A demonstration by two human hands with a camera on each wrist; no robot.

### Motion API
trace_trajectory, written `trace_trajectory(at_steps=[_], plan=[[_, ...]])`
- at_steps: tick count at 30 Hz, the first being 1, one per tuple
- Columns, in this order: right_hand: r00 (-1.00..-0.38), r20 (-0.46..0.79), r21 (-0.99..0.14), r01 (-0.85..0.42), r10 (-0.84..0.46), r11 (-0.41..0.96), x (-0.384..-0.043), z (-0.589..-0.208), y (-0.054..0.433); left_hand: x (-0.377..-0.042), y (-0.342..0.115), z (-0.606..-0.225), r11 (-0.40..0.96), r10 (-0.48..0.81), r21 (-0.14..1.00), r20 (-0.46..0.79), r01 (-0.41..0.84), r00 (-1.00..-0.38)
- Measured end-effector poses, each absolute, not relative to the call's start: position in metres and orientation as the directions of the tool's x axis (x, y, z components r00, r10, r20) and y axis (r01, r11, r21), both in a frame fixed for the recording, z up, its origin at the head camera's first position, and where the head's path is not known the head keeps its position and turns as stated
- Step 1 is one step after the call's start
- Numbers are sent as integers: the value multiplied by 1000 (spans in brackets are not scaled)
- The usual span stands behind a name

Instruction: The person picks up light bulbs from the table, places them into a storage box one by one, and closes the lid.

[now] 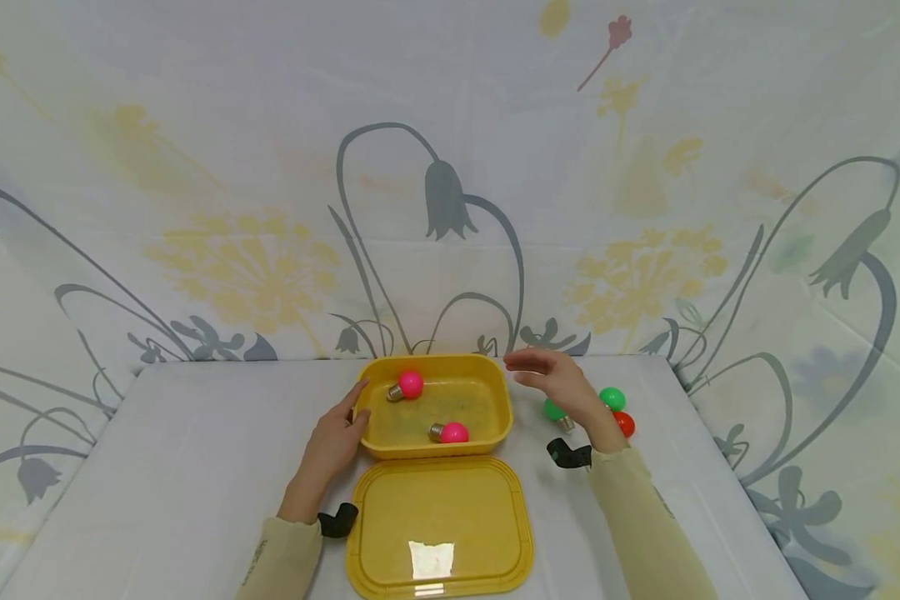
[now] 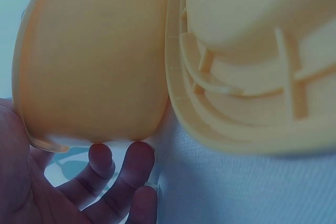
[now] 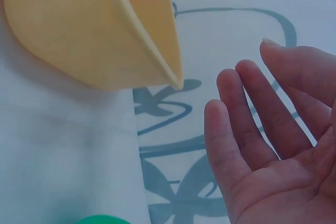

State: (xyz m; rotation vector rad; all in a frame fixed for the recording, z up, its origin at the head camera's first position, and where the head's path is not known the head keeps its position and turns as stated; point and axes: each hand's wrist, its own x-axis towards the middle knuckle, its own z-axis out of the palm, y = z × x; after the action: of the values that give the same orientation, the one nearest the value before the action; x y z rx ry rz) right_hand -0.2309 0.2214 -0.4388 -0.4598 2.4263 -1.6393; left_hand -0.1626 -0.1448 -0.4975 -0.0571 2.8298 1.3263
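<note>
A yellow plastic box (image 1: pixel 437 452) holds two pink light bulbs, one pink bulb (image 1: pixel 411 384) near the back left and another pink bulb (image 1: pixel 454 432) at the front. My left hand (image 1: pixel 333 442) grips the box's left end, thumb at the rim and several fingers (image 2: pixel 137 156) against the outer wall. To the right of the box my right hand (image 1: pixel 562 385) hovers with fingers extended and nothing in it. Beneath and beside that hand lie a green bulb (image 1: pixel 554 409), a second green bulb (image 1: pixel 612 397) and a red bulb (image 1: pixel 625 423), partly hidden by the forearm.
In front of the box lies a yellow lid (image 1: pixel 438 525), its ribbed edge close to the box wall. Both are on a white table (image 1: pixel 187 467). A flower-patterned cloth (image 1: pixel 450 275) hangs behind and along the sides. Each wrist wears a black camera mount.
</note>
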Motion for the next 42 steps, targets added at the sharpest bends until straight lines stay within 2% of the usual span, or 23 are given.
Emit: trace_trajectory(at_steps=[11,26,42], plan=[[-946,65,-936,-168,-318,309,-223,-444,239,-162,-144,-496,654,-27,756,-27,-38,-999],[-958,97,-917,-192,-272,349,-207,-452,266,-163,-145,-496,658,-23,752,-30,-37,-999],[-981,33,-903,-112,-192,415,-193,-469,285,-162,-144,-495,653,-22,757,-21,-30,-1000]])
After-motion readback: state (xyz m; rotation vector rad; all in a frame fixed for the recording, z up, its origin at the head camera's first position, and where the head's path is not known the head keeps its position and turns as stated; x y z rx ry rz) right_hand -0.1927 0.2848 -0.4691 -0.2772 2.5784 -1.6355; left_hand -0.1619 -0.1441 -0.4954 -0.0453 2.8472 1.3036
